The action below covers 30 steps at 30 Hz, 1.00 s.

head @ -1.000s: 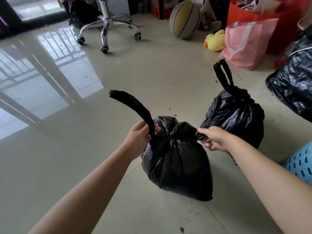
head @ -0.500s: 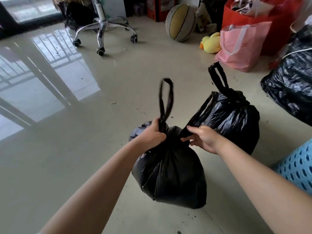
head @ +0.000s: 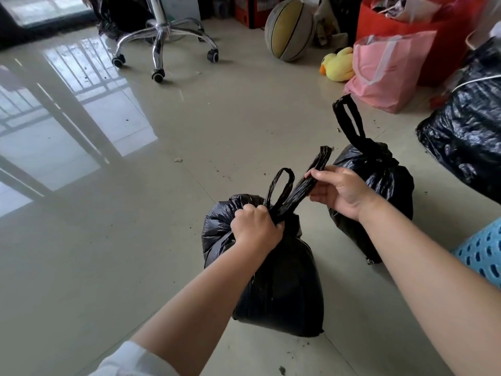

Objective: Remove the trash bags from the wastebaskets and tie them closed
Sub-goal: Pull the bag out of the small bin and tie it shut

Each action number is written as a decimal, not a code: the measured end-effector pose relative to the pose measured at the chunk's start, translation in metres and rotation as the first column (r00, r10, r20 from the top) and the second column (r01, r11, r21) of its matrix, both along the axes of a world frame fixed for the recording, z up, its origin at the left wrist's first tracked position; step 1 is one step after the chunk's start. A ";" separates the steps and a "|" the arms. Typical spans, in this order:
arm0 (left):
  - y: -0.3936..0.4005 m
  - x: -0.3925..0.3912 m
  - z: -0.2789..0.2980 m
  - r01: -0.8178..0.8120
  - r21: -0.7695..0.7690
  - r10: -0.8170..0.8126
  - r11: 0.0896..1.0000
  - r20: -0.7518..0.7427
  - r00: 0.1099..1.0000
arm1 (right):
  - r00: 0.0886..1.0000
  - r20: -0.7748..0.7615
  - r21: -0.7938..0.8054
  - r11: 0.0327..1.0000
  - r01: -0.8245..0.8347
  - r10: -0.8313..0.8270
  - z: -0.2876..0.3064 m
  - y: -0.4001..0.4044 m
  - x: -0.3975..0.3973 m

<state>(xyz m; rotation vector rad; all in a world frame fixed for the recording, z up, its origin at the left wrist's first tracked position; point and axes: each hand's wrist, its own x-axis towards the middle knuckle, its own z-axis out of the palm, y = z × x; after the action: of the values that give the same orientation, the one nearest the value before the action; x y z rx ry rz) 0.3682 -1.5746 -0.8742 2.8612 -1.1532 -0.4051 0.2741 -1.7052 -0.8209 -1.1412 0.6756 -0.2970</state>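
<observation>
Trash bag (head: 282,289), bare floor (head: 135,240) leftward: left hand (head: 254,229) clenches its neck, right hand (head: 339,191) pinches a handle (head: 311,175).

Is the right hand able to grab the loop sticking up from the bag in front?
Probably yes. The right hand pinches the other handle just beside the loop, with nothing between them, but it would have to let go first.

black trash bag (head: 282,289), pink bag (head: 385,77), yellow duck (head: 339,65)
</observation>
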 end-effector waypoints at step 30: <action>0.029 0.034 0.027 -0.585 -0.166 -0.269 0.794 -0.959 -0.092 | 0.705 -0.597 -0.220 0.767 -0.603 0.383 -0.013 0.003 -0.017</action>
<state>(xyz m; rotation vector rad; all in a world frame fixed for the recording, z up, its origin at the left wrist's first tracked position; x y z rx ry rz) 0.4019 -1.5458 -0.8468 1.1920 -0.3103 -1.4982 0.2573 -1.7023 -0.8339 -1.7933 0.7548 0.3971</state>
